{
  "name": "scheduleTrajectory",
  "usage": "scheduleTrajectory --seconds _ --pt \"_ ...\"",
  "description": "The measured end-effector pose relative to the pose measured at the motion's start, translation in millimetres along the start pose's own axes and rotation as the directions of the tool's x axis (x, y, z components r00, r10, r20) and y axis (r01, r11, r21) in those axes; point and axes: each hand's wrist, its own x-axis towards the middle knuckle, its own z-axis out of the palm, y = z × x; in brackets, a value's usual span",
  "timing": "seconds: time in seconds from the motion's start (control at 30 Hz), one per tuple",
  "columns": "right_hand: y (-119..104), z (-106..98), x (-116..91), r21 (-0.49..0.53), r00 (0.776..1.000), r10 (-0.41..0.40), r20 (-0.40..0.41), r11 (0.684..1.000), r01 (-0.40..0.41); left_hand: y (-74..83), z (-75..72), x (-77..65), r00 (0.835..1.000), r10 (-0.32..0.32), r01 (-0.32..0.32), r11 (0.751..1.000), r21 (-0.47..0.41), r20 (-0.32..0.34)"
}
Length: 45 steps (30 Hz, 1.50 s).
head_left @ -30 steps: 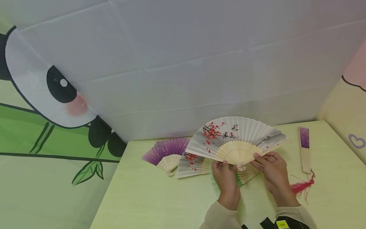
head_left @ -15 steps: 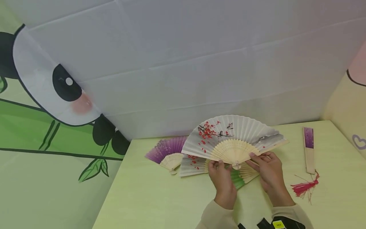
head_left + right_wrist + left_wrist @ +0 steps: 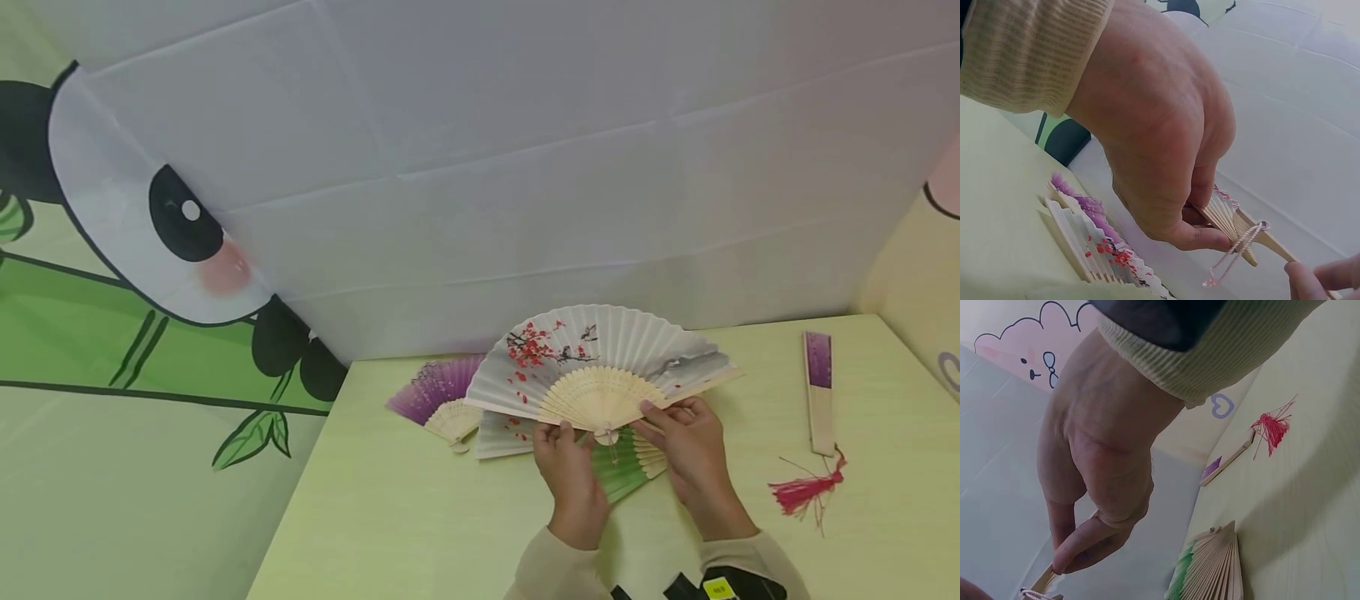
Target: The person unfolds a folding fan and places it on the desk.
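An open white folding fan point(image 3: 600, 350), printed with red blossoms and small birds, is held up over the table, its pale ribs spread and pivot downward. My left hand point(image 3: 570, 483) pinches its lower left edge. My right hand point(image 3: 693, 462) pinches the lower right edge between thumb and fingers. A pinkish cord point(image 3: 1247, 240) hangs from the pivot in the right wrist view. Beneath it lie a green fan point(image 3: 622, 471) and a second white blossom fan point(image 3: 498, 435), both partly hidden. An open purple fan point(image 3: 442, 396) lies to their left.
A folded fan point(image 3: 820, 392) with purple cloth lies at the table's right, its red tassel point(image 3: 810, 492) spread toward the front. White cloth point(image 3: 480, 208) hangs along the table's point(image 3: 390, 525) back edge. A panda drawing covers the left side.
Both hands have carried the white fan a little to the left across the table, baring more of the green fan. The head view has shifted slightly too. Both grips stay the same.
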Motion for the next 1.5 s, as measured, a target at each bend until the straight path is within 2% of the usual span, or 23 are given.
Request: scheduleTrajectory --seconds 0.1,0.3,0.67,1.07,1.5 --pt "0 6 -2 -0.017 1.0 0.021 -0.008 1.0 -0.021 2.5 -4.4 1.2 1.0 0.001 -0.001 1.0 0.013 0.002" --pt "11 11 -1 -0.044 1.0 0.006 -0.003 0.999 -0.006 6.1 -12.1 5.2 1.0 -0.001 0.001 1.0 0.02 -0.016" --pt "21 22 -7 -0.085 1.0 0.012 0.024 0.996 -0.01 15.5 -26.3 11.2 0.999 -0.007 0.006 1.0 -0.025 -0.048" --pt "31 34 -15 -0.079 0.998 0.037 0.045 0.996 -0.033 23.5 -45.9 8.9 0.998 0.001 0.002 0.999 0.034 -0.071" --pt "40 45 -25 -0.1 0.996 0.061 0.07 0.994 -0.054 29.9 -64.4 5.7 0.998 -0.004 0.005 1.0 0.021 -0.065"
